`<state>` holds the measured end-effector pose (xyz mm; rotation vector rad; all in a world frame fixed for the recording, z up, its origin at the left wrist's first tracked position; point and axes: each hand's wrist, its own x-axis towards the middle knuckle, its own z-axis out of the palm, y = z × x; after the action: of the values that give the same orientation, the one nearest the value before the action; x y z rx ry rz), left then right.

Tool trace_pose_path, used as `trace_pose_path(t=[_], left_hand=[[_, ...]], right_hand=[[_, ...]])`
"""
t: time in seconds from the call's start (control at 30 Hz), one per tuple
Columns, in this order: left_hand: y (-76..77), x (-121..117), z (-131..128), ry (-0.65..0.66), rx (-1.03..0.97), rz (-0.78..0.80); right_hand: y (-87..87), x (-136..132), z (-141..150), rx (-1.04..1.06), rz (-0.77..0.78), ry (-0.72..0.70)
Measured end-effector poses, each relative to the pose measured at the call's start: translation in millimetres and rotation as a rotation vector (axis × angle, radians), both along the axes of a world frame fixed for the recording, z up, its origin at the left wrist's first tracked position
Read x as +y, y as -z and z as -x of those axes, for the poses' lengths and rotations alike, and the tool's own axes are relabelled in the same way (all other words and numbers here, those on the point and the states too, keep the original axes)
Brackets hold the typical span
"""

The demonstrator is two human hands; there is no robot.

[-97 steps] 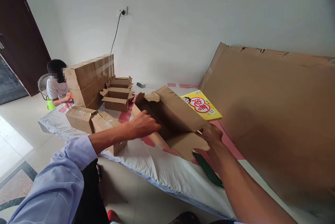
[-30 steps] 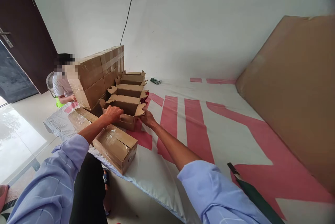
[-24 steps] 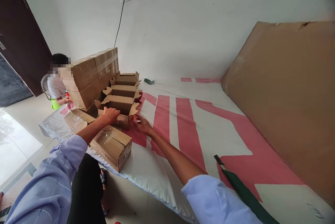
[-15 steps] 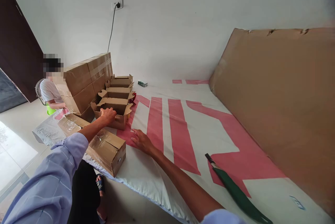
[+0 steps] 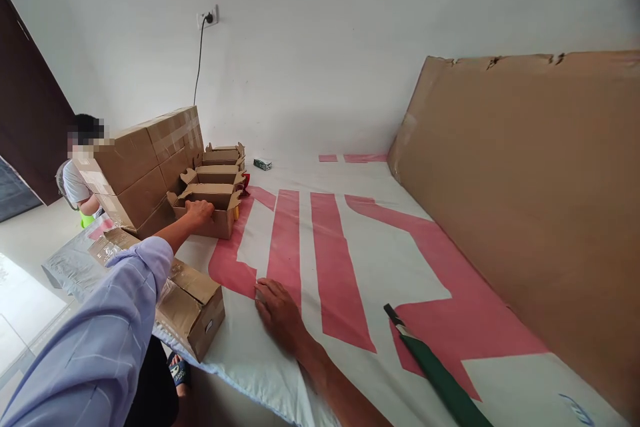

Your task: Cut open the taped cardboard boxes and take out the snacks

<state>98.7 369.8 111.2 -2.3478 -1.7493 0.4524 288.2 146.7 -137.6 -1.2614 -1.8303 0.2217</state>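
Observation:
My left hand is closed over the near wall of an open cardboard box, its fingertips hidden inside. This box is the front one of a row of several open-topped cardboard boxes with raised flaps. Palm down on the red and white cloth, my right hand holds nothing, fingers stretched out. Beneath my left forearm, a taped cardboard carton lies at the cloth's front edge.
Taped cartons are stacked left of the row, with a seated person beyond. A small green and white box sits near the wall. On the right are a dark green long-bladed tool and a large cardboard panel.
My right hand has come nearer and down onto the cloth, away from the boxes. My left hand stays on the front box, which appears slightly farther back. The view has shifted a little.

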Motion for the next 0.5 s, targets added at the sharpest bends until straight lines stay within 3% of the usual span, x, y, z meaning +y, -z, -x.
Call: trace_pose_path(t=[0.37,0.5], left_hand=[[8.7,34.3,-30.2,-0.036,-0.029,-0.038],[12.5,37.2,-23.7,-0.054,-0.085,-0.084]], right_hand=[[-17.3,-0.8,-3.4,0.031,0.047,-0.044],[-29.6,-21.1,-30.1,0.012,0.056,0.001]])
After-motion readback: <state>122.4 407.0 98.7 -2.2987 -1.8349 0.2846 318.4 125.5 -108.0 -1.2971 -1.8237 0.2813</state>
